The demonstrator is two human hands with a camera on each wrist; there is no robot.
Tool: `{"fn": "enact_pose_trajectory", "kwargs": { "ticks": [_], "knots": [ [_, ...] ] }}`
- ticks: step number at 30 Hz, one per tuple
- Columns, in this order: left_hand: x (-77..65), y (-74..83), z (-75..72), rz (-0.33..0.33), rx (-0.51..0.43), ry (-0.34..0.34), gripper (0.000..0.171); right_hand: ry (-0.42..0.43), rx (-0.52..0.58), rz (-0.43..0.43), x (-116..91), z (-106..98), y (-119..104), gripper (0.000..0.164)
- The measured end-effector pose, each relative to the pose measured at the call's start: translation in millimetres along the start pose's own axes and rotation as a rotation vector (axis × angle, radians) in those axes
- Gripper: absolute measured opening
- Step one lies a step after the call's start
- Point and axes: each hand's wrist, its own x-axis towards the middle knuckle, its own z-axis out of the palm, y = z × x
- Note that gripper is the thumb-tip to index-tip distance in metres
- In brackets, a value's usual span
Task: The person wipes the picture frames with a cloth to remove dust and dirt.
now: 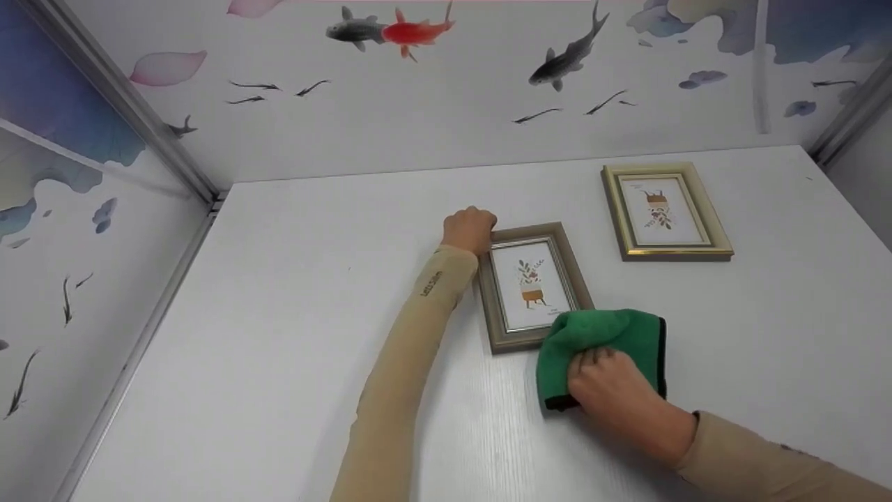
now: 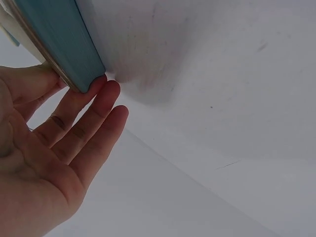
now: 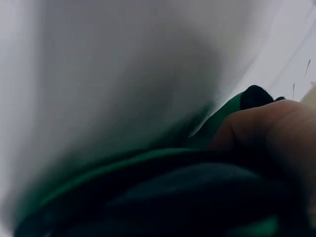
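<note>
A picture frame (image 1: 496, 307) with a grey-brown border lies on the white table, its print of a potted plant facing up. My left hand (image 1: 470, 229) pinches its far left corner; in the left wrist view the thumb is on the front and the fingers (image 2: 94, 118) are at the side of the blue-green edge. With curled fingers my right hand (image 1: 617, 390) grips a green cloth (image 1: 620, 328) with dark trim, which covers the frame's near right corner. Close up and blurred, the cloth (image 3: 222, 118) fills the lower part of the right wrist view.
A second, gold-bordered picture frame (image 1: 718, 216) lies farther back on the right of the table (image 1: 279, 314). Behind stands a white panel (image 1: 446, 104) printed with fish, and a similar panel (image 1: 42, 293) closes the left side.
</note>
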Motion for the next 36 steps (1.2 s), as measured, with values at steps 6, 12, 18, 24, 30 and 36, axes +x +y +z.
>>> {"fn": "enact_pose_trajectory", "kwargs": {
  "ticks": [6,12,18,24,30,36],
  "knots": [
    [1.3,-2.9,2.4,0.014,0.018,0.005,0.021,0.067,-0.032,-0.106,17.8,0.3,-22.9,0.021],
    [1.9,-2.6,2.5,0.025,0.024,0.012,0.02,0.078,0.159,-0.263,30.1,3.6,-36.5,0.034],
    [2.0,1.3,1.1,0.032,-0.002,0.01,0.021,0.018,0.353,-0.341,30.1,8.2,-22.1,0.046],
    [1.9,2.4,3.0,0.029,-0.027,-0.009,0.023,-0.119,0.473,-0.261,12.7,-0.9,4.6,0.051],
    [1.1,2.5,2.3,0.025,-0.027,-0.019,0.024,-0.168,0.524,-0.051,-12.2,-10.4,26.7,0.054],
    [1.1,0.7,1.7,0.029,0.007,-0.003,0.022,-0.13,0.416,0.152,-24.7,-15.4,27.1,0.041]
  ]
}}
